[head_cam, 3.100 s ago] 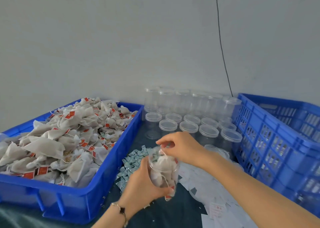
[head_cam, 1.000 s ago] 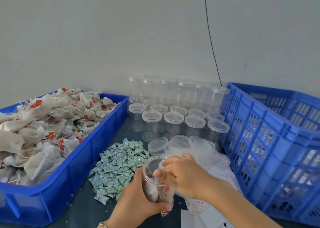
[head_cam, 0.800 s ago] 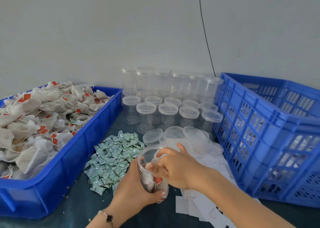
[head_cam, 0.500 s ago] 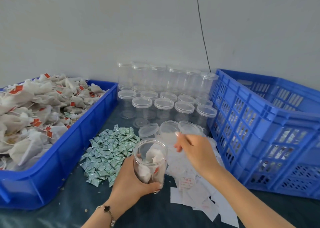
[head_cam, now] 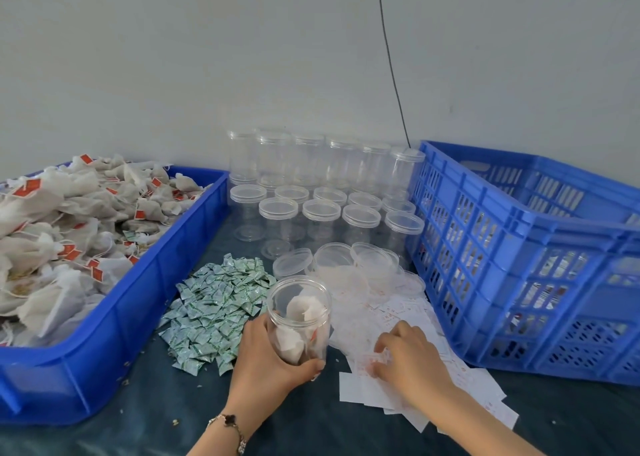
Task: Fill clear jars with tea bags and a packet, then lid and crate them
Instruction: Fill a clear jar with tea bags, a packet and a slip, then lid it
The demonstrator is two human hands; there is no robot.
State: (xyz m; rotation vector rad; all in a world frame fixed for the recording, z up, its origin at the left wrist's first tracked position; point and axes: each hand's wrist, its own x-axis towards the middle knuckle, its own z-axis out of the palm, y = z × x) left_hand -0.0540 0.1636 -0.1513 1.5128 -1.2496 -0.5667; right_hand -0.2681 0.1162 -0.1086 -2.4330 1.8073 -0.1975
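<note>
Fingers of left hand (head_cam: 273,362) wrap one jar (head_cam: 299,317) — right hand's (head_cam: 408,358) curl on paper slips (head_cam: 398,391).

Wall: plain pale grey wall (head_cam: 173,57), smooth, filling the upper half of the view.
Cable: thin dark cable (head_cam: 391,64) running down the wall, slightly slanted, ending behind the things at the back.
Table: dark blue-grey table (head_cam: 156,403), with a few small crumbs scattered on it.
Light: soft and even, no hard shadows.

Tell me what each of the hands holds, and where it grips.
Left hand grips the open jar around its lower body. Right hand picks at paper slips; grasp unclear.
</note>
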